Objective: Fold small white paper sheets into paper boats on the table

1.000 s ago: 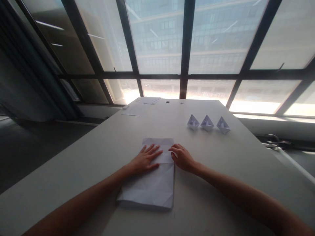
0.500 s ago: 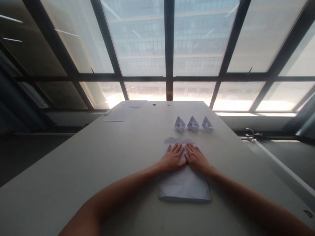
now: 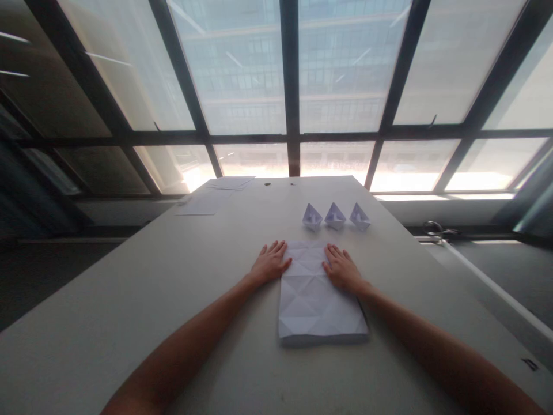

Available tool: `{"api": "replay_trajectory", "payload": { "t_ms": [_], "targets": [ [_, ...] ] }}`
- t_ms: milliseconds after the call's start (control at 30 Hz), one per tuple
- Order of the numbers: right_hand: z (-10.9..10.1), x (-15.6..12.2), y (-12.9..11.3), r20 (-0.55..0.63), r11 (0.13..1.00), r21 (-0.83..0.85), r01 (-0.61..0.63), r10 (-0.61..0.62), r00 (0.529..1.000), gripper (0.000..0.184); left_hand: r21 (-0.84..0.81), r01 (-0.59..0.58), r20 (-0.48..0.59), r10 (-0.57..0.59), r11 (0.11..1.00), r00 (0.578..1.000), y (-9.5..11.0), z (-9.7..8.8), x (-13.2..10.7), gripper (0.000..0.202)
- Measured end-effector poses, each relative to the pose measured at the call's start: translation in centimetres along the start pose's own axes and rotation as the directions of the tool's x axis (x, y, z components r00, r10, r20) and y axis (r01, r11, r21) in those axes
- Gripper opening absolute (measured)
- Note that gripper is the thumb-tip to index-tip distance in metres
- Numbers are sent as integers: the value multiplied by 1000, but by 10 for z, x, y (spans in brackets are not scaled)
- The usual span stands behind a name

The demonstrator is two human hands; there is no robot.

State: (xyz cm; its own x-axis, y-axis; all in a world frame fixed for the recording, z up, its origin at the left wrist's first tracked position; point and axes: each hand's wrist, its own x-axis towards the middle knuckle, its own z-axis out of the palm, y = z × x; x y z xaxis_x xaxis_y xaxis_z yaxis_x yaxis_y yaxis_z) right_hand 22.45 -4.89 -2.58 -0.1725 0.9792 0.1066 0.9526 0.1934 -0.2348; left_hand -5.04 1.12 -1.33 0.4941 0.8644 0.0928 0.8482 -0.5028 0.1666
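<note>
On the white tabletop (image 3: 216, 248), a creased white paper (image 3: 322, 302) lies directly before the person, its longer sides pointing away from the body. Its surface shows many crossing fold lines, and the near edge looks slightly lifted. The left hand (image 3: 270, 264) rests flat at the far left edge of this paper, with its fingers a little spread and the thumb touching the border. The right hand (image 3: 342, 268) lies palm down at the far right side, its fingers extended and near to each other, with the tips upon the paper. Neither hand is gripping anything. Beyond the right hand, three folded paper pieces (image 3: 335, 217) stand in a row, apart from the creased paper. Some flat sheets (image 3: 196, 204) lie at the far left, toward the large window (image 3: 246, 69).
</note>
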Motion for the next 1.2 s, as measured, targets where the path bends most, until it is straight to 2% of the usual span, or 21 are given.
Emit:
{"api": "replay_trajectory", "payload": {
  "t_ms": [200,333,533,967,1200],
  "targets": [
    [0,-2,-3,-9,1000,-6,-14,14,1000,63,-2,-30,-36,30,1000,999,2,0,0,61],
    [2,-2,-2,-17,1000,9,-18,18,1000,62,-56,-126,-69,122,990,990,6,0,-1,56],
    [5,-2,-1,-23,999,37,-18,19,1000,61,-114,-245,-46,242,963,969,16,-2,-8,54],
    [9,-4,-3,-14,997,70,-33,34,999,59,-109,-301,56,308,947,950,16,0,-11,60],
    [5,-8,-5,-42,997,81,-19,22,999,56,-104,-304,65,312,947,948,18,-3,-10,62]
  ]
}}
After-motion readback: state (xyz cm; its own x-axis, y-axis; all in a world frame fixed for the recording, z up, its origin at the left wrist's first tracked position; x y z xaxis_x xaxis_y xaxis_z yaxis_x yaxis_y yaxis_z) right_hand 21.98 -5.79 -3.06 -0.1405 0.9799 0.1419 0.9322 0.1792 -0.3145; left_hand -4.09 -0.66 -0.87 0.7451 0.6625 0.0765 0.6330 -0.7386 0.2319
